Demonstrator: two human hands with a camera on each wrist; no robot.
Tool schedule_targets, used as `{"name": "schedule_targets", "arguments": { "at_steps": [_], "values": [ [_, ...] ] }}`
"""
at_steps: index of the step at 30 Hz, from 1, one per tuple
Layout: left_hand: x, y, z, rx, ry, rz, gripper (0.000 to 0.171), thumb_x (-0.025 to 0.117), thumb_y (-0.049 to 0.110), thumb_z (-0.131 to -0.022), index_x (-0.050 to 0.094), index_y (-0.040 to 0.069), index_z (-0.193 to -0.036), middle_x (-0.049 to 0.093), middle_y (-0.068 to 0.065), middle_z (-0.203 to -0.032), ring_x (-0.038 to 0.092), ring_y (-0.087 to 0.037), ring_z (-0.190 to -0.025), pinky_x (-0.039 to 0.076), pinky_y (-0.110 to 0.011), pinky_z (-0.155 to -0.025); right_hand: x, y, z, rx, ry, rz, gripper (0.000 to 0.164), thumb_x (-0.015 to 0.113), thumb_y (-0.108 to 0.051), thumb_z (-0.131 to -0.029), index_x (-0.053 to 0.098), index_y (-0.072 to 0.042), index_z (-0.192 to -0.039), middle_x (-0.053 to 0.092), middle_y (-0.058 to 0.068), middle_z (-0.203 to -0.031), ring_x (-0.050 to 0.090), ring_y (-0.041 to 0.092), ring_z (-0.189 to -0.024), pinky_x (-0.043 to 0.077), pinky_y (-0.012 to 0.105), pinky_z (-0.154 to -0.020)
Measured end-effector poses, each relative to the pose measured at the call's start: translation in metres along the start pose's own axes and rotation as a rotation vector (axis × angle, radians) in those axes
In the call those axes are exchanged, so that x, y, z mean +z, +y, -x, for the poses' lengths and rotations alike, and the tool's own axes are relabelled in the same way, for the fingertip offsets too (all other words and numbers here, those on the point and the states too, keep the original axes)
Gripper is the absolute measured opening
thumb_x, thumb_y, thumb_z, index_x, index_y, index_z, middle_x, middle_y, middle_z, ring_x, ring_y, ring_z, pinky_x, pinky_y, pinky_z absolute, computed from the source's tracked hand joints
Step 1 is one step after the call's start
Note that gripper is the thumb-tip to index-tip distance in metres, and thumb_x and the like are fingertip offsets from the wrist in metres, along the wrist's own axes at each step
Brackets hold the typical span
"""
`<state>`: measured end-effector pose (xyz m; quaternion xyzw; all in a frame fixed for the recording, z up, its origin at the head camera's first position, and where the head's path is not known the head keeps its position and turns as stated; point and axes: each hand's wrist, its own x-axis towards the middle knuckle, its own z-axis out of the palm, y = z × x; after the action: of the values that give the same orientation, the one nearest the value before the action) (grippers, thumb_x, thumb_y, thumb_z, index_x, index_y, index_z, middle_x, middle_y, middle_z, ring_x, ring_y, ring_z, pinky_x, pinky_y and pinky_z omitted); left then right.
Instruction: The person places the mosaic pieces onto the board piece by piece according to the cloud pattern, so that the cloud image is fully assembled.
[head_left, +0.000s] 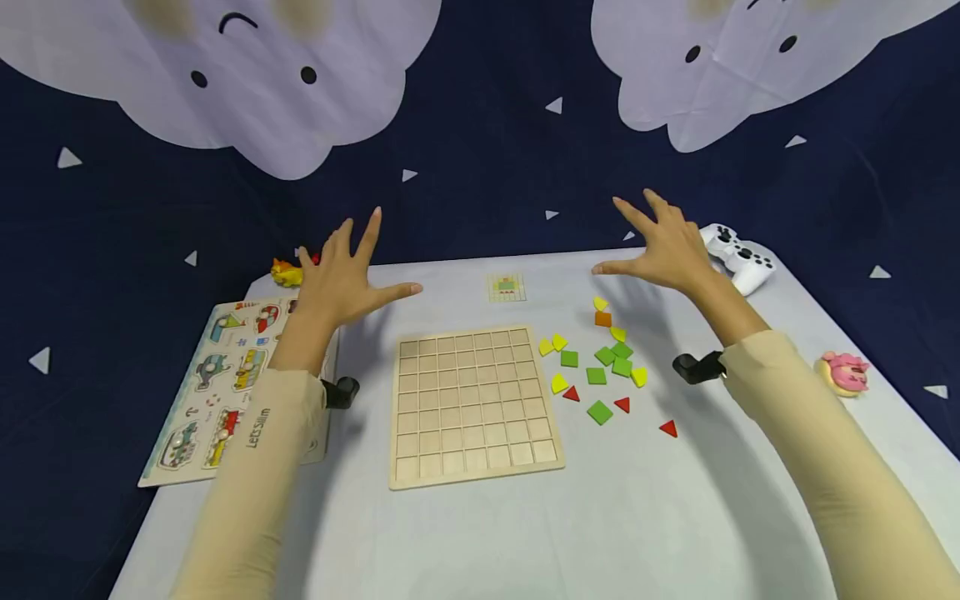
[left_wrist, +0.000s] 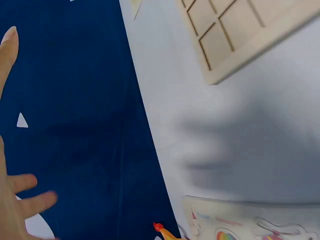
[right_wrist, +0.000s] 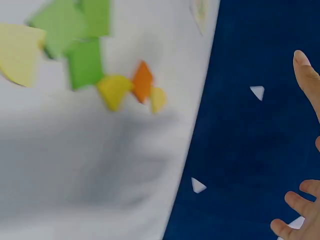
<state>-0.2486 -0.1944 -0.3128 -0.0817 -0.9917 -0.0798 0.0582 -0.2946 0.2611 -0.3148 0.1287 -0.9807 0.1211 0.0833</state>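
Both hands hover above the white table (head_left: 600, 517) with fingers spread and hold nothing. My left hand (head_left: 341, 279) is raised over the table's far left, above the vehicle puzzle board (head_left: 217, 387). My right hand (head_left: 663, 246) is lifted at the far right, above the loose tiles. A wooden grid tray (head_left: 472, 404) with empty square cells lies in the middle. To its right lie several green squares (head_left: 600, 375), yellow pieces (head_left: 558, 383), red triangles (head_left: 667, 428) and one orange tile (head_left: 603, 318). In the wrist views only fingertips (left_wrist: 9, 37) (right_wrist: 305, 67) show at the edges.
A small pattern card (head_left: 506, 287) lies beyond the tray. A white game controller (head_left: 738, 257) sits at the far right corner, a pink toy (head_left: 846, 372) at the right edge, a yellow-orange toy (head_left: 287, 271) at the far left corner. A dark blue backdrop with white clouds hangs behind.
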Motion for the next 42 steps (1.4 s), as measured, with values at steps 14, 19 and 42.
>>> {"name": "schedule_targets", "arguments": {
  "at_steps": [14, 19, 42],
  "values": [
    [0.015, -0.005, 0.050, 0.081, 0.074, 0.128, 0.114, 0.066, 0.076, -0.075, -0.003, 0.039, -0.158, 0.041, -0.023, -0.137, 0.054, -0.035, -0.091, 0.045, -0.047, -0.073, 0.043, -0.007, 0.049, -0.142, -0.036, -0.045, 0.093, 0.080, -0.061, -0.072, 0.046, -0.024, -0.150, 0.041, 0.021, -0.146, 0.046, 0.040, -0.122, 0.044, 0.060, -0.089],
    [0.027, -0.004, 0.071, 0.083, 0.032, 0.218, 0.112, 0.068, 0.073, -0.076, -0.001, 0.041, -0.158, 0.041, -0.017, -0.128, 0.052, -0.028, -0.078, 0.041, -0.035, -0.059, 0.052, -0.006, 0.058, -0.165, -0.052, -0.053, 0.086, 0.082, -0.054, -0.073, 0.051, -0.022, -0.147, 0.047, 0.018, -0.137, 0.049, 0.035, -0.115, 0.045, 0.053, -0.085],
    [0.070, -0.007, 0.130, 0.076, -0.211, 0.598, 0.107, 0.083, 0.051, -0.074, 0.018, 0.039, -0.158, 0.045, -0.008, -0.104, 0.047, -0.017, -0.082, 0.042, -0.032, -0.073, 0.059, 0.015, 0.063, -0.093, -0.163, -0.030, 0.055, 0.079, -0.039, -0.083, 0.068, -0.008, -0.127, 0.058, 0.017, -0.110, 0.055, 0.030, -0.096, 0.049, 0.049, -0.072]
  ]
}}
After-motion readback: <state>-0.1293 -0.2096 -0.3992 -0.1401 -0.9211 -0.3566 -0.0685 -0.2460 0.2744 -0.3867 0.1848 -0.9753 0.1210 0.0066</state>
